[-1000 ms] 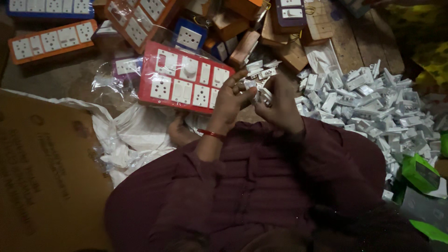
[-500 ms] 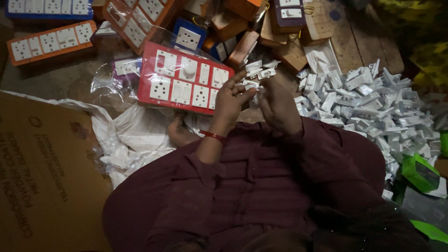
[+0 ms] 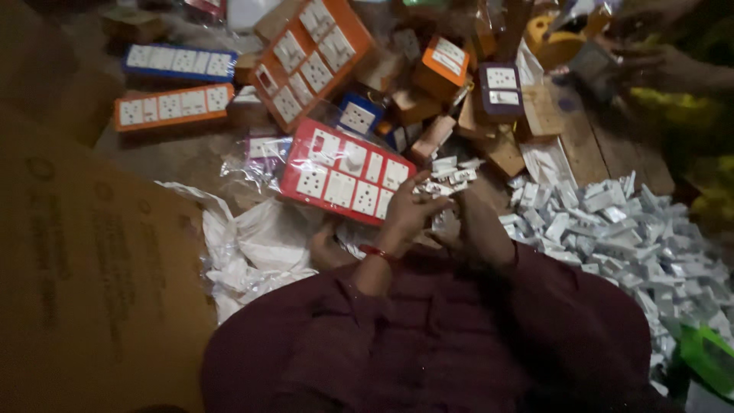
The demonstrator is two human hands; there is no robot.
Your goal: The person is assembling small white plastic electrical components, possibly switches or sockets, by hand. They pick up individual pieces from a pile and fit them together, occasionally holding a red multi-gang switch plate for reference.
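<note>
White switch parts (image 3: 447, 180) held by both hands, left hand (image 3: 405, 218), right hand (image 3: 478, 229).

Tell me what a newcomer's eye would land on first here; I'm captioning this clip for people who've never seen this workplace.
The red switch-and-socket panel stands out first, lying in clear wrap just ahead of the person's left hand. To the right spreads a big heap of small white plastic switch parts, a few of which both hands, the right hand included, are working at the centre. Further back, orange panels and a blue one lie scattered among cardboard boxes.
</note>
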